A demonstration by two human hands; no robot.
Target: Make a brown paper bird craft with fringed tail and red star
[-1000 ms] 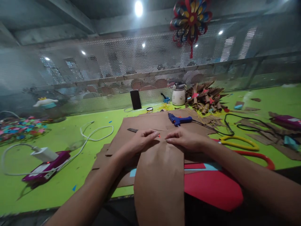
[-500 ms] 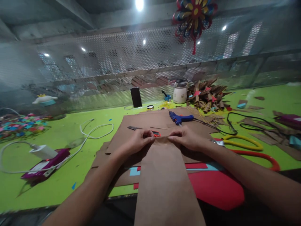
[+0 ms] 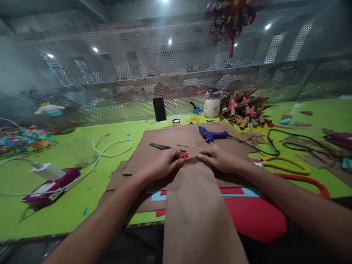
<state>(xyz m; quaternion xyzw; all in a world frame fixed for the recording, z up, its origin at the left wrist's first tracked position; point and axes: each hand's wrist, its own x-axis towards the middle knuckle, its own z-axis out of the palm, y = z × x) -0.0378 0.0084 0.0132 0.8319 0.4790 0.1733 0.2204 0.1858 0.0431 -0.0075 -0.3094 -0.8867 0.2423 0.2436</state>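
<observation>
A long strip of brown kraft paper (image 3: 200, 212) runs from the table down past the front edge toward me. Its far end is pinched by my left hand (image 3: 167, 163) at the left corner and by my right hand (image 3: 216, 158) at the right corner. That end looks narrowly folded or rolled between the fingers. Just beyond my left hand lies a utility knife (image 3: 160, 146) with an orange handle, partly hidden by the fingers. A blue hot glue gun (image 3: 213, 134) rests on brown sheets (image 3: 145, 152) behind my right hand.
Scissors with yellow and red handles (image 3: 287, 165) lie to the right. Red paper (image 3: 255, 220) overhangs the front edge. At left are a purple power strip (image 3: 52, 185) and white cable (image 3: 118, 152). A jug (image 3: 212, 103) and rolled brown paper pieces (image 3: 247, 110) stand behind.
Both hands keep their pinch on the paper's far end, with the fingers slightly shifted. More of the utility knife shows beside my left hand. The whole view has tilted slightly.
</observation>
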